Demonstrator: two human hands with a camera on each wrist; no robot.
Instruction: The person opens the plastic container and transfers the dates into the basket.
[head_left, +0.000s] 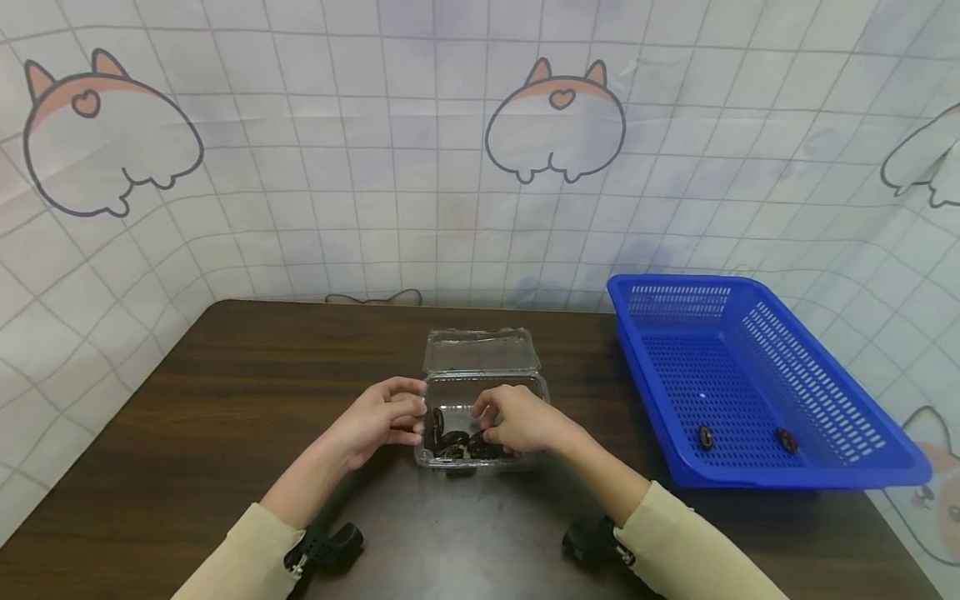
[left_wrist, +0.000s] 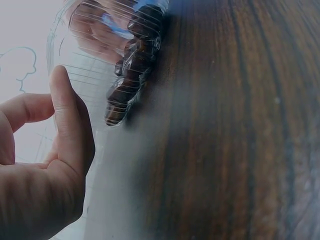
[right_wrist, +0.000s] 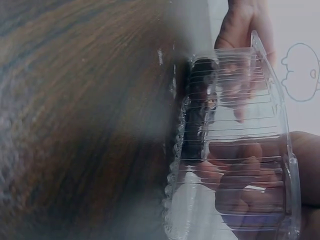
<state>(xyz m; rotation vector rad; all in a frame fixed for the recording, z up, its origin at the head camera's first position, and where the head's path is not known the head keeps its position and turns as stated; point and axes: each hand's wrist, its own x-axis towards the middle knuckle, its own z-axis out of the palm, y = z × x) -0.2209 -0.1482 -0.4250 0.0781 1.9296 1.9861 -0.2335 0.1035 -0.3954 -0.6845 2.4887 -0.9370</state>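
Note:
A clear plastic clamshell box point(head_left: 482, 385) stands on the table with its lid tipped back. Several glossy dark brown pieces point(head_left: 453, 439) lie along its near side; their kind is unclear, and some look wrapped in clear film. My left hand point(head_left: 382, 421) is at the box's left wall, its fingertips touching the rim, as the left wrist view also shows. My right hand point(head_left: 521, 418) reaches inside with bent fingers, right over the dark pieces point(right_wrist: 197, 112). Whether its fingertips pinch one is hidden by the hand and the ribbed plastic.
A blue plastic basket point(head_left: 757, 475) stands at the right of the dark wooden table point(head_left: 247, 392). Two small dark brown pieces, one on the left point(head_left: 706, 437) and one on the right point(head_left: 786, 440), lie in it. A white grid-patterned cloth point(head_left: 450, 208) hangs behind the table.

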